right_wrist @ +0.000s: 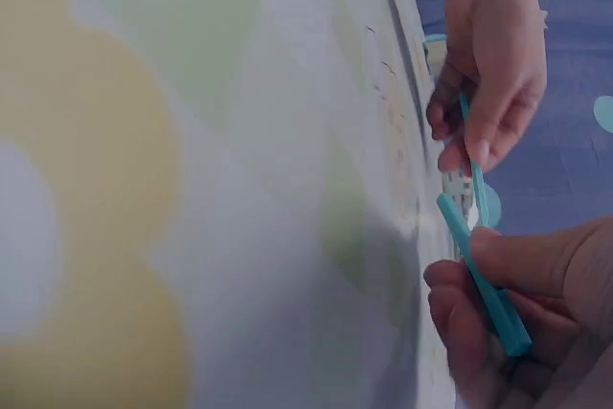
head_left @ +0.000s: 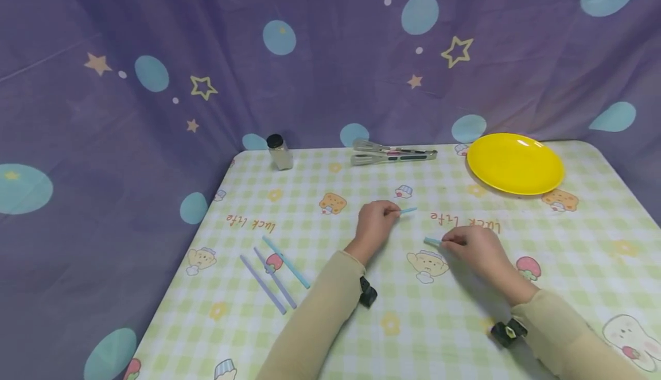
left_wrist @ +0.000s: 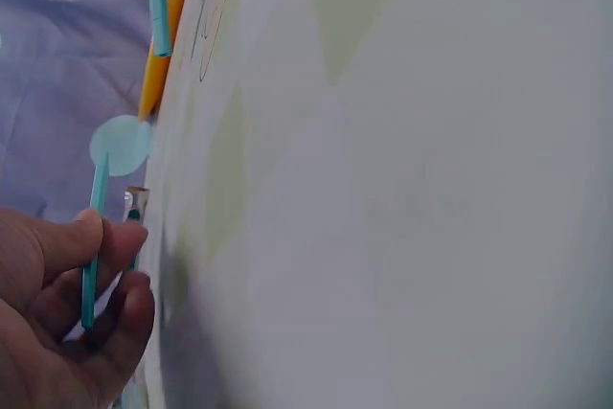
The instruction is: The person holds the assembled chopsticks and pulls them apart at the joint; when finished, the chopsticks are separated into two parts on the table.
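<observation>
My left hand point(head_left: 375, 224) pinches a slim teal stick point(head_left: 409, 210) between thumb and fingers, just above the middle of the table. In the left wrist view the far end of this stick looks tapered. Between the thumb and fingers of my right hand point(head_left: 480, 249) is a second teal stick point(right_wrist: 505, 318), which looks thicker and blunt-ended in the right wrist view. The two sticks point toward each other in the head view, with a gap between them. Left of my left forearm lie a light blue stick point(head_left: 287, 262) and two lavender sticks point(head_left: 262, 283) point(head_left: 275, 278), roughly parallel.
A yellow plate point(head_left: 516, 165) sits at the back right of the table. Metal tongs point(head_left: 395, 155) lie along the back edge. At the back left stands a small jar point(head_left: 280, 155) with a black lid. A patterned purple curtain point(head_left: 320, 93) hangs behind the checked tablecloth point(head_left: 330, 334).
</observation>
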{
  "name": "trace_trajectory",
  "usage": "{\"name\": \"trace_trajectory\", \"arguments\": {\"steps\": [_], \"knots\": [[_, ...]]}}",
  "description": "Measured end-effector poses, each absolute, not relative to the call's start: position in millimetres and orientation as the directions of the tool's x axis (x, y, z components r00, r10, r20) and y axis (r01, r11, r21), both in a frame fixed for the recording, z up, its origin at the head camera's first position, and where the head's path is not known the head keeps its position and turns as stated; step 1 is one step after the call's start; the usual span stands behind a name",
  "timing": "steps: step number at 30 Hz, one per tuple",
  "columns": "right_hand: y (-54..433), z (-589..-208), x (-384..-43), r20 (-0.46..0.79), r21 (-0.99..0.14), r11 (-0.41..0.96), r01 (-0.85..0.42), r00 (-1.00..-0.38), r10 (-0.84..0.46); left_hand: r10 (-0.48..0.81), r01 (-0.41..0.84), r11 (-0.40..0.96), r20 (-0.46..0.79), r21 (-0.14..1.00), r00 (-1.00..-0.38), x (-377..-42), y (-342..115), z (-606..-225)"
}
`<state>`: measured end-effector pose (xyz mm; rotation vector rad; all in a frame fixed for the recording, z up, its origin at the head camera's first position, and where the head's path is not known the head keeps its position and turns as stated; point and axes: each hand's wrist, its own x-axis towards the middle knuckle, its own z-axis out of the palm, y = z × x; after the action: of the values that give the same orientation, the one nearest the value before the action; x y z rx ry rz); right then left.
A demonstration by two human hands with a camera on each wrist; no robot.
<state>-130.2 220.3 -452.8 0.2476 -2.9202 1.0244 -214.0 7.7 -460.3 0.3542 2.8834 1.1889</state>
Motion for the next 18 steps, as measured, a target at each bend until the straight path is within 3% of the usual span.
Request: {"name": "trace_trajectory", "arguments": {"steps": [4, 10, 18], "knots": [[217.2, -455.9, -128.8, 0.02, -0.598, 0.794, -0.113, -0.992, -0.127, 0.152, 0.149, 0.715, 0.056, 0.683, -0.987, -220.4, 14.9, -463.8], [215.7, -456.1, -129.2, -0.063, -0.566, 0.819, -0.095, -0.985, -0.158, 0.166, 0.153, 0.745, 0.042, 0.649, -0.985, -227.8, 21.8, -465.4], [215.4, -458.0, -131.7, -0.082, -0.583, 0.802, -0.129, -0.973, -0.216, 0.164, 0.138, 0.793, 0.009, 0.594, -0.986, -234.2, 27.1, -465.2]]}}
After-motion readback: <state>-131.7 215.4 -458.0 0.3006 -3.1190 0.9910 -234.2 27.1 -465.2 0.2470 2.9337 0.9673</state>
